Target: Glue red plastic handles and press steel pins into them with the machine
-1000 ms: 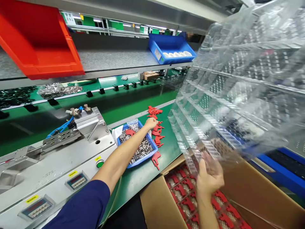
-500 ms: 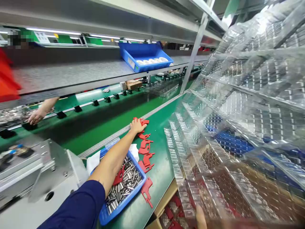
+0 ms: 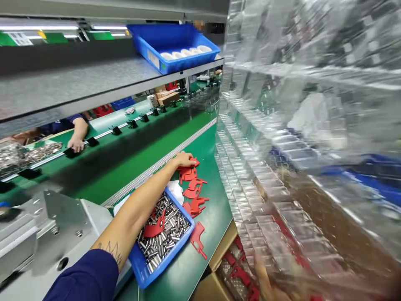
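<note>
My left hand [image 3: 184, 159] reaches across to the far end of a row of red gun-shaped plastic pieces [image 3: 193, 188]. Its fingers are curled onto the farthest red piece [image 3: 194, 161]. Low in the view, my right hand [image 3: 265, 279] grips the lower edge of clear plastic blister trays [image 3: 247, 184], which stand tilted and blurred over the right side. Below my left forearm lies a blue bin [image 3: 144, 279] of short metal pins [image 3: 169, 225], with a red piece [image 3: 154, 228] on top of them. Another red piece [image 3: 198, 240] lies nearest me on the green table [image 3: 213, 213].
An open cardboard box [image 3: 208, 288] with red pieces in trays stands below the table edge. A metal fixture [image 3: 46, 242] is at left. Overhead, a shelf [image 3: 94, 79] carries a blue bin [image 3: 184, 62]. Across the green conveyor [image 3: 125, 159], a co-worker's hand [image 3: 76, 144] touches a black holder.
The view has shifted to the right. My left hand's fingers have curled onto the farthest red piece. The clear trays, held in my right hand, now stand more upright and closer.
</note>
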Demonstrator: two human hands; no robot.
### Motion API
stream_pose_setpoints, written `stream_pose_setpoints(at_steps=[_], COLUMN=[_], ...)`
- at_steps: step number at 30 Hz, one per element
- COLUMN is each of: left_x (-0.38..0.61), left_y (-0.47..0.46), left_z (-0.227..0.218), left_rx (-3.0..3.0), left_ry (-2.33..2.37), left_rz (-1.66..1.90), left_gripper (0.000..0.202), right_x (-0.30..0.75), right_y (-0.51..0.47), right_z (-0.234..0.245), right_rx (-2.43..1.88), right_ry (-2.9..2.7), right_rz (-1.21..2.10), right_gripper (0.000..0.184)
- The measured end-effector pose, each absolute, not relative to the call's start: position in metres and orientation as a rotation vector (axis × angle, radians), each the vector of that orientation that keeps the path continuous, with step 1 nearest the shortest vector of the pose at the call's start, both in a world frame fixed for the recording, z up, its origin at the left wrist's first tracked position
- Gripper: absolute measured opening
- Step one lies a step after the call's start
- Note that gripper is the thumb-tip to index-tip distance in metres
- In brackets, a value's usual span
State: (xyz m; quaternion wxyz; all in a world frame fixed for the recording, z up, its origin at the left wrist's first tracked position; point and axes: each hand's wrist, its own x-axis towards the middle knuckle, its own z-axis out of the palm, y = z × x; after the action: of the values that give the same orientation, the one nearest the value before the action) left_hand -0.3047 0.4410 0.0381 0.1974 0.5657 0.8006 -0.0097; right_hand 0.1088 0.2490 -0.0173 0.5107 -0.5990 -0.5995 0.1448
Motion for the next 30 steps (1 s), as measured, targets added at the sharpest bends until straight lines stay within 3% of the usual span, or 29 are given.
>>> stream_pose_setpoints(at_steps=[10,19,24,30], left_x=[-0.221,-0.129,-0.136,-0.157], left_y=[0.346,0.244,0.224,0.193], left_z=[0.095,0.073,0.074,0.109], left_rx=[1.861,2.44,2.583,2.543], left_ry=[2.135,1.479,1.562,1.735], left_rz=[-0.212,-0.274,-0.12,0.148], left_gripper=[0.045,0.04,0.039,0.049], right_x=[0.082,0.101,0.107,0.066], right_y=[0.251,0.241,0.234,0.227], right_z=[0.032,0.05,0.091,0.148], right_rx=[-1.246,-1.167,-0.883,-0.47], right_ry=[-1.29,-1.122,-1.013,-1.016], right_rz=[0.503,0.461,0.477,0.471], right_gripper=[0.064,0.062,0.048,0.024])
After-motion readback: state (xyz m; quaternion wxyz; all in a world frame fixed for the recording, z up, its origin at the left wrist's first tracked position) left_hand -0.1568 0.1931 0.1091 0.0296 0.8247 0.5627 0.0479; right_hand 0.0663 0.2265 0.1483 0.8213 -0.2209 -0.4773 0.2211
